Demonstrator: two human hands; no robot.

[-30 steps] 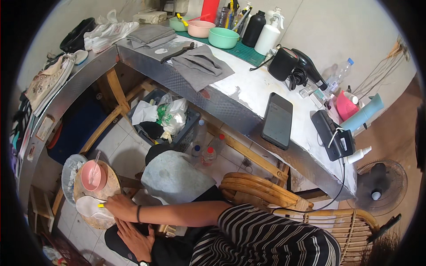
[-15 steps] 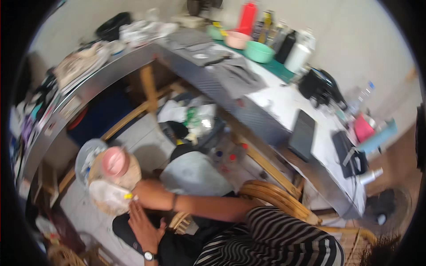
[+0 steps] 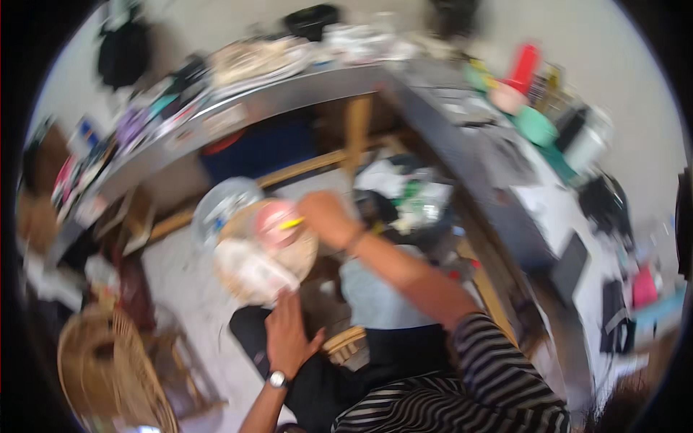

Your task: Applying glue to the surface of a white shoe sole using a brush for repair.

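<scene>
My right hand is closed on a slender tool with a yellow end, its kind blurred. That yellow end is over a pink bowl; whether it touches the inside cannot be made out. The bowl stands on a round, tan, stool-like top. In front of the bowl lies a pale pinkish-white, flat thing, too smeared to name. At its near edge is my left hand, fingers stretched out and thumb apart, the fingertips appearing to touch it. A watch sits on my left wrist.
A translucent tub stands behind the stool-like top. Beyond, an open bin holds rubbish. A cluttered metal-edged counter curves round to the right, with bottles, bowls and a dark phone-like slab. A wicker chair stands at the lower left.
My right hand has moved from beside the pale thing up and away to the pink bowl, carrying the yellow-ended tool. My left hand stays by the pale thing. The whole view has swung left.
</scene>
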